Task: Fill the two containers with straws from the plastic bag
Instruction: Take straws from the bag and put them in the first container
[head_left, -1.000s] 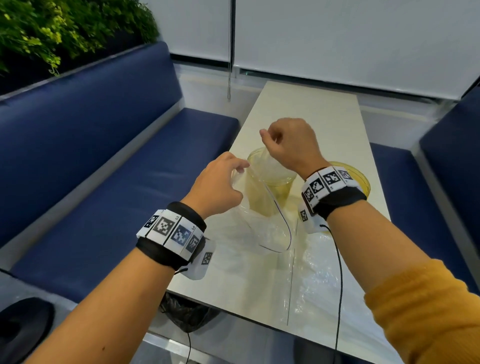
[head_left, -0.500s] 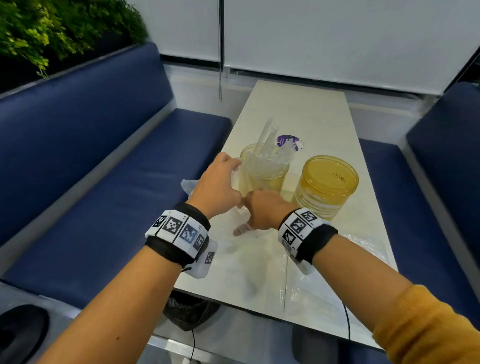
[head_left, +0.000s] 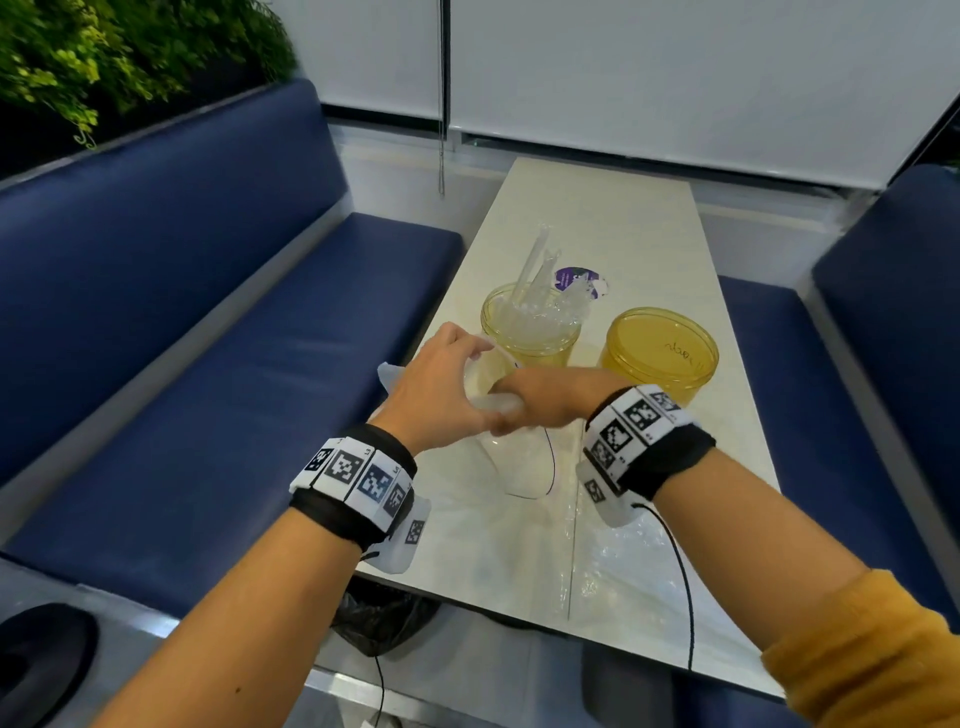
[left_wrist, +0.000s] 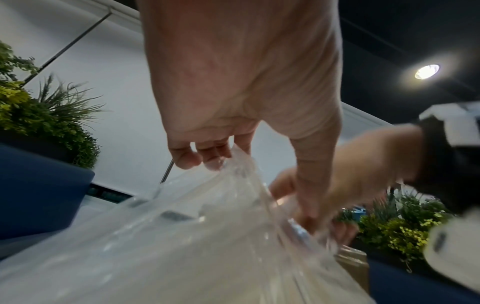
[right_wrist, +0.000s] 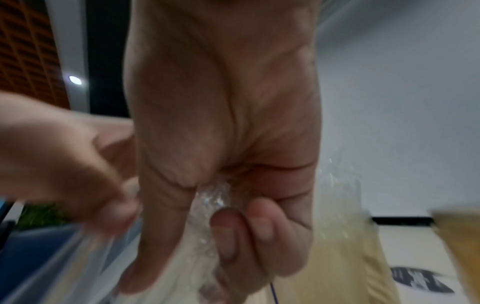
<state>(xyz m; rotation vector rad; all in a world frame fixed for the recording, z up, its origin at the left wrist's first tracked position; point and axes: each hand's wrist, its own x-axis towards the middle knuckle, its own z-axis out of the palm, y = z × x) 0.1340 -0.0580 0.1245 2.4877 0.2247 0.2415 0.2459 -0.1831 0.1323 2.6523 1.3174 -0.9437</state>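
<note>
Left hand (head_left: 436, 387) pinching the plastic bag (left_wrist: 197, 242) rim, right hand (right_wrist: 226, 164) with fingers (right_wrist: 228, 236) curled round crinkly plastic inside. Just beyond the fingers: straw-filled container (head_left: 530, 332), second container (head_left: 660, 353) beside, on the bench (head_left: 597, 218).

— Where does the left hand (head_left: 436, 384) sit?
— At about eleven o'clock from its banded wrist, forearm bare, fingers (left_wrist: 185, 158) curled down and thumb pressed, pinching clear film.

— And the right hand (head_left: 545, 402)?
— It reaches toward nine o'clock, crossing to touch the left, fingers (right_wrist: 226, 232) curled around crumpled clear film; a mustard sleeve covers the upper forearm.
</note>
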